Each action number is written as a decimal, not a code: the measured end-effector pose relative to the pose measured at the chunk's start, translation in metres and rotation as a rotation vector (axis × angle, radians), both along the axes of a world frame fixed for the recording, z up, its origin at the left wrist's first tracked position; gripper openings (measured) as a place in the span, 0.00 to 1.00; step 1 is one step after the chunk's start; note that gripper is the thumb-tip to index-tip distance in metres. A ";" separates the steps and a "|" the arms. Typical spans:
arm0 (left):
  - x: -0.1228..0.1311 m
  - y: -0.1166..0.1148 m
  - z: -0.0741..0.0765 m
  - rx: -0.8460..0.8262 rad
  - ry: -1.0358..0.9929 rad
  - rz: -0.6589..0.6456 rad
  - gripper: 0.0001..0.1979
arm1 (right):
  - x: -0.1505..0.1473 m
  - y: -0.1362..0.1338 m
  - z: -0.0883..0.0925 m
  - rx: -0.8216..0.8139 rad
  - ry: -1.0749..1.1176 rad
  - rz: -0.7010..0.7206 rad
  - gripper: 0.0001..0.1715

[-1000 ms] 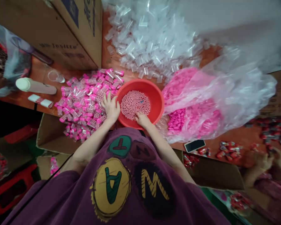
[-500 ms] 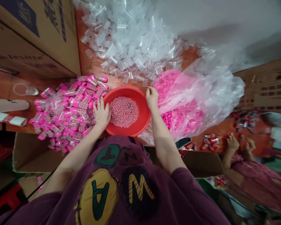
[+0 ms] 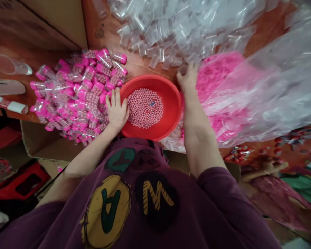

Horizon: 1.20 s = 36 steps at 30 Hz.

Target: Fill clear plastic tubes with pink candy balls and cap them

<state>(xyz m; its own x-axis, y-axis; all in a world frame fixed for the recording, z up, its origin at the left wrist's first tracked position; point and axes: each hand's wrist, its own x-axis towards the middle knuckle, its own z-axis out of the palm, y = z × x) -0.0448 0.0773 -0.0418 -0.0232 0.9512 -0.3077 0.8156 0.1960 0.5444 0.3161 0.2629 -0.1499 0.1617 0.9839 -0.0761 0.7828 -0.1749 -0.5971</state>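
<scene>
Inside the smooth plastic bowl point(image 3: 172, 107) lie round pink beads point(image 3: 144, 112)

The light was rather dim and cool, and seemed to come from above. White glare lay on the clear plastic tubes point(image 3: 181, 31) and on the plastic bag point(image 3: 274, 93), where small details were washed out. The carton point(image 3: 41, 24) at the upper left stood in brown shadow. The right hand point(image 3: 188, 76) was softened by blur, as was the co-worker point(image 3: 277, 197); the left hand point(image 3: 118, 111) and the red bowl point(image 3: 172, 117) looked sharper. Toward the edges, shapes were stretched.
</scene>
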 end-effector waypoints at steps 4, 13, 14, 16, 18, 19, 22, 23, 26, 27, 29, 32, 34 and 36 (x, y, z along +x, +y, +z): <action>0.000 0.001 0.000 -0.022 -0.055 0.015 0.25 | -0.026 -0.045 0.057 0.300 0.049 -0.115 0.29; 0.000 0.008 0.006 -0.029 -0.045 -0.008 0.25 | -0.126 -0.161 0.036 -0.150 -0.050 0.145 0.30; 0.000 0.008 0.007 -0.031 -0.051 -0.005 0.25 | -0.124 -0.157 0.023 -0.123 -0.065 0.128 0.30; 0.000 0.009 0.006 -0.029 -0.072 -0.001 0.25 | -0.121 -0.146 0.004 -0.055 -0.060 0.129 0.30; -0.001 0.010 0.004 -0.024 -0.089 -0.015 0.23 | -0.125 -0.139 -0.004 -0.020 -0.029 0.161 0.31; -0.001 0.010 0.003 -0.019 -0.097 -0.019 0.23 | -0.131 -0.139 -0.005 -0.025 -0.013 0.173 0.30; 0.000 0.012 -0.002 -0.012 -0.127 -0.026 0.21 | -0.160 -0.152 0.000 -0.115 0.024 0.188 0.27; 0.000 0.012 -0.002 -0.011 -0.133 -0.023 0.21 | -0.171 -0.160 0.004 -0.154 0.032 0.194 0.26; 0.000 0.014 -0.003 -0.008 -0.151 -0.025 0.20 | -0.197 -0.186 0.012 -0.265 0.048 0.259 0.23; -0.001 0.015 -0.003 -0.007 -0.173 -0.017 0.20 | -0.203 -0.194 0.014 -0.298 0.052 0.294 0.22; -0.002 0.016 -0.005 -0.007 -0.231 -0.005 0.18 | -0.209 -0.206 0.015 -0.355 0.083 0.366 0.20; -0.005 0.019 -0.015 0.017 -0.269 -0.022 0.16 | -0.207 -0.219 0.012 -0.394 0.250 0.346 0.18; -0.008 0.021 -0.023 0.056 -0.264 -0.057 0.16 | -0.201 -0.226 0.012 -0.415 0.454 0.229 0.19; -0.011 0.022 -0.028 0.089 -0.263 -0.077 0.16 | -0.193 -0.231 0.018 -0.425 0.695 0.110 0.20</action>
